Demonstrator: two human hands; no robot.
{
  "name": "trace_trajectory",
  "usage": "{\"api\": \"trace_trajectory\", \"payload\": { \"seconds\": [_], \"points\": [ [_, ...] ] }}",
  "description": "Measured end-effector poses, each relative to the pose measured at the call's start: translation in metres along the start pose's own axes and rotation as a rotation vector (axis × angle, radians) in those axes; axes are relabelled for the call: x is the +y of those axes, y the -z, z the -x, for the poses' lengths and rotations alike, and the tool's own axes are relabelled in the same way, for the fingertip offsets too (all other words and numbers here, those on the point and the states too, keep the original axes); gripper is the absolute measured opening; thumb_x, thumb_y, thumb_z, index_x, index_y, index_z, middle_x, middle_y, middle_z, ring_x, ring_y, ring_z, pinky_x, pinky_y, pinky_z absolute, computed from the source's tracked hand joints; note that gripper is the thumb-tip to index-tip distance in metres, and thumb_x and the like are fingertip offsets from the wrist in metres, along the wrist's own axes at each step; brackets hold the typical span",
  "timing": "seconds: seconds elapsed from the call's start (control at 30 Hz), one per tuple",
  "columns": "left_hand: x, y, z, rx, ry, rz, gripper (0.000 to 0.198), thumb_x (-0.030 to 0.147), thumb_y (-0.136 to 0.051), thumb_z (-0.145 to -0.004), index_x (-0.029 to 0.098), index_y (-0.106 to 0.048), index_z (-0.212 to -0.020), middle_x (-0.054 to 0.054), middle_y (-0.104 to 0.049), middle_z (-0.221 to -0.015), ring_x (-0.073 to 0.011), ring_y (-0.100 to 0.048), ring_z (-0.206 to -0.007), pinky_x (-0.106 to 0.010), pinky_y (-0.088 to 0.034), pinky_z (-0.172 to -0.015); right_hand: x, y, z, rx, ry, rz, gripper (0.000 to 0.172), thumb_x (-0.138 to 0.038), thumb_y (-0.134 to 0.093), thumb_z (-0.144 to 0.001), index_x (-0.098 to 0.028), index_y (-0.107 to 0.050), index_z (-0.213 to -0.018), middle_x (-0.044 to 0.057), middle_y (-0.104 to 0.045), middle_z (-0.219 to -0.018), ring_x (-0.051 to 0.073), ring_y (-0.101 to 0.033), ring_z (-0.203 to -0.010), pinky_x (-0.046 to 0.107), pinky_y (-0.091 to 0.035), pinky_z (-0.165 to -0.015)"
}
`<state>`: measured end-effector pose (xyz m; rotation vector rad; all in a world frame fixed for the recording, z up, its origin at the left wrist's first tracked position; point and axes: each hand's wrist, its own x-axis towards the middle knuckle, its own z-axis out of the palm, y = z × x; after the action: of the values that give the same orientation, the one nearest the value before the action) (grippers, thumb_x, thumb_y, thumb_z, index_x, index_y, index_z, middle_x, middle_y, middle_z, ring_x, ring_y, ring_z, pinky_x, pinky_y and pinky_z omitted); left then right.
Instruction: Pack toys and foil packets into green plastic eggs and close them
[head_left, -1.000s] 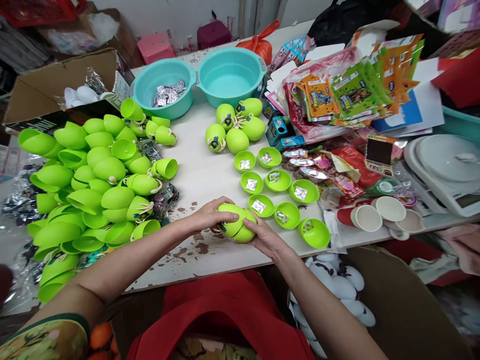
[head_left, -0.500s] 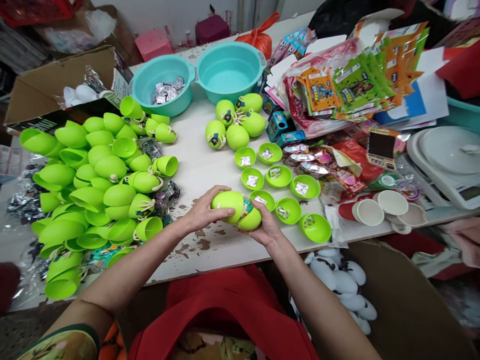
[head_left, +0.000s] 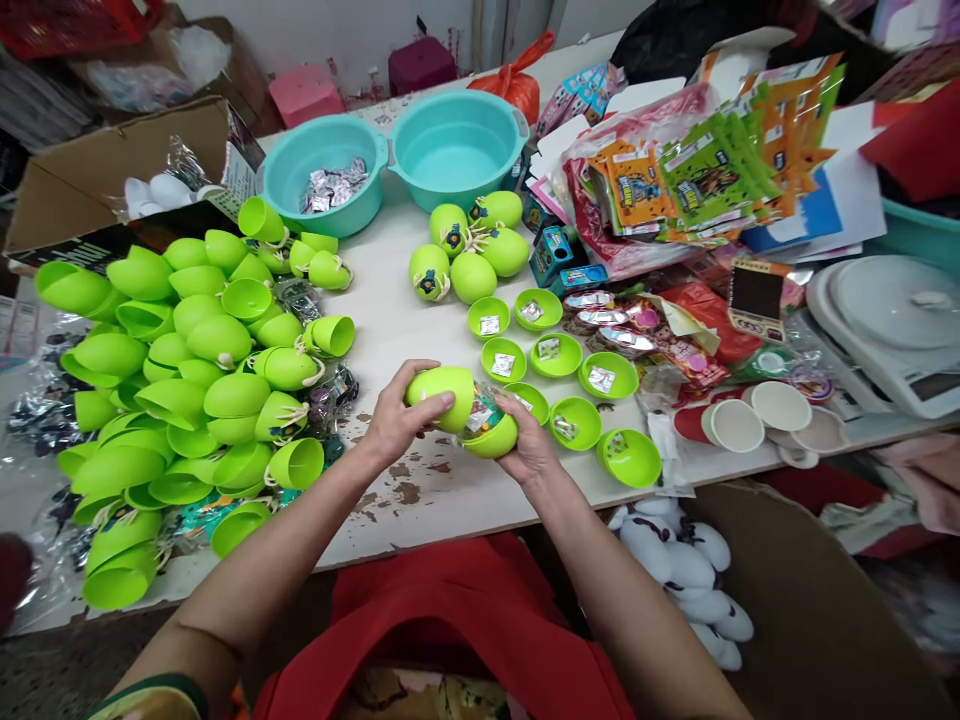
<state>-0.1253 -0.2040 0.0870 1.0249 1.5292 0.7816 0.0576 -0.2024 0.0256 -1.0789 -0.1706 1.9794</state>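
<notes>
While the green egg (head_left: 456, 398) stands parted just below the frame's centre, the left hand (head_left: 397, 415) grips its left shell (head_left: 435, 388) and the right hand (head_left: 531, 448) cups the other. I'd hold both halves square and keep the colourful packet (head_left: 478, 410) tucked inside, clear of the edges. Half-shells (head_left: 625, 469) with silvery sachets (head_left: 601, 379) sit right of centre.
</notes>
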Motion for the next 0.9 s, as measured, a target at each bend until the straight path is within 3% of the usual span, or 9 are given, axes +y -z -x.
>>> {"api": "trace_trajectory", "payload": {
  "seconds": [0.1, 0.2, 0.3, 0.4, 0.5, 0.6, 0.73, 0.8, 0.9],
  "points": [
    [-0.012, 0.004, 0.010, 0.113, -0.026, 0.058, 0.059, 0.053, -0.067, -0.074, 0.024, -0.051, -0.123, 0.001, -0.055, -0.085, -0.0118, -0.055, -0.059, -0.022, -0.045, -0.045, -0.003, 0.001, -0.004, 0.083, -0.095, -0.117, 0.036, -0.037, -0.075, -0.067, -0.026, -0.064, -0.100, 0.000, -0.075, -0.094, 0.026, -0.067, -0.094, 0.042, -0.057, -0.078],
    [-0.026, -0.001, 0.025, 0.170, -0.146, -0.062, 0.055, 0.049, -0.068, -0.073, 0.024, -0.052, -0.120, -0.003, -0.056, -0.101, -0.0181, -0.059, -0.080, -0.029, -0.052, -0.063, -0.004, 0.001, -0.005, 0.125, -0.151, -0.185, 0.033, -0.040, -0.071, -0.070, -0.028, -0.063, -0.100, -0.001, -0.075, -0.091, 0.027, -0.067, -0.091, 0.044, -0.057, -0.074],
    [-0.035, -0.014, 0.034, 0.256, -0.342, -0.212, 0.052, 0.045, -0.070, -0.073, 0.024, -0.052, -0.116, -0.007, -0.054, -0.116, -0.0258, -0.054, -0.108, -0.039, -0.048, -0.091, 0.002, -0.003, -0.004, 0.088, -0.132, -0.192, 0.032, -0.039, -0.072, -0.069, -0.027, -0.064, -0.097, -0.001, -0.074, -0.091, 0.026, -0.066, -0.093, 0.040, -0.057, -0.075],
    [-0.035, -0.019, 0.032, 0.344, -0.360, -0.205, 0.051, 0.044, -0.069, -0.076, 0.024, -0.050, -0.119, -0.008, -0.051, -0.120, -0.0258, -0.052, -0.111, -0.038, -0.048, -0.092, 0.010, -0.007, -0.001, 0.067, -0.076, -0.141, 0.036, -0.035, -0.075, -0.064, -0.026, -0.064, -0.097, -0.001, -0.074, -0.092, 0.025, -0.066, -0.088, 0.039, -0.056, -0.073],
    [-0.027, -0.013, 0.022, 0.273, -0.200, -0.095, 0.055, 0.047, -0.071, -0.073, 0.024, -0.050, -0.119, -0.007, -0.051, -0.117, -0.0208, -0.057, -0.094, -0.031, -0.053, -0.074, 0.013, -0.005, 0.002, 0.066, 0.042, -0.024, 0.041, -0.032, -0.080, -0.059, -0.025, -0.063, -0.096, -0.001, -0.072, -0.088, 0.022, -0.066, -0.081, 0.033, -0.054, -0.071],
    [-0.019, -0.004, 0.014, 0.121, -0.007, 0.069, 0.059, 0.051, -0.072, -0.071, 0.026, -0.049, -0.119, -0.004, -0.050, -0.112, -0.0138, -0.057, -0.074, -0.026, -0.053, -0.055, 0.009, -0.001, 0.003, 0.059, 0.066, 0.140, 0.044, -0.030, -0.082, -0.055, -0.024, -0.062, -0.094, -0.003, -0.069, -0.081, 0.018, -0.063, -0.071, 0.028, -0.051, -0.065],
    [-0.016, 0.002, 0.011, -0.116, 0.177, 0.201, 0.061, 0.053, -0.070, -0.073, 0.028, -0.046, -0.123, 0.000, -0.052, -0.100, -0.0100, -0.056, -0.060, -0.024, -0.051, -0.046, 0.000, 0.001, 0.006, -0.118, 0.041, 0.363, 0.038, -0.030, -0.081, -0.056, -0.023, -0.064, -0.090, -0.004, -0.065, -0.077, 0.015, -0.058, -0.063, 0.027, -0.046, -0.061],
    [-0.015, 0.002, 0.012, -0.194, 0.200, 0.175, 0.060, 0.053, -0.069, -0.075, 0.027, -0.045, -0.123, 0.001, -0.053, -0.091, -0.0107, -0.057, -0.060, -0.023, -0.051, -0.046, -0.003, 0.000, 0.007, -0.157, 0.043, 0.430, 0.037, -0.030, -0.080, -0.057, -0.023, -0.064, -0.090, -0.004, -0.063, -0.076, 0.015, -0.056, -0.063, 0.027, -0.045, -0.061],
    [-0.013, 0.003, 0.015, -0.229, 0.099, 0.025, 0.059, 0.050, -0.073, -0.073, 0.025, -0.049, -0.121, 0.002, -0.053, -0.087, -0.0098, -0.055, -0.062, -0.021, -0.051, -0.050, -0.004, -0.003, 0.008, -0.103, 0.083, 0.451, 0.038, -0.033, -0.077, -0.060, -0.025, -0.063, -0.094, -0.004, -0.061, -0.079, 0.016, -0.055, -0.067, 0.026, -0.042, -0.059]
  ]
}}
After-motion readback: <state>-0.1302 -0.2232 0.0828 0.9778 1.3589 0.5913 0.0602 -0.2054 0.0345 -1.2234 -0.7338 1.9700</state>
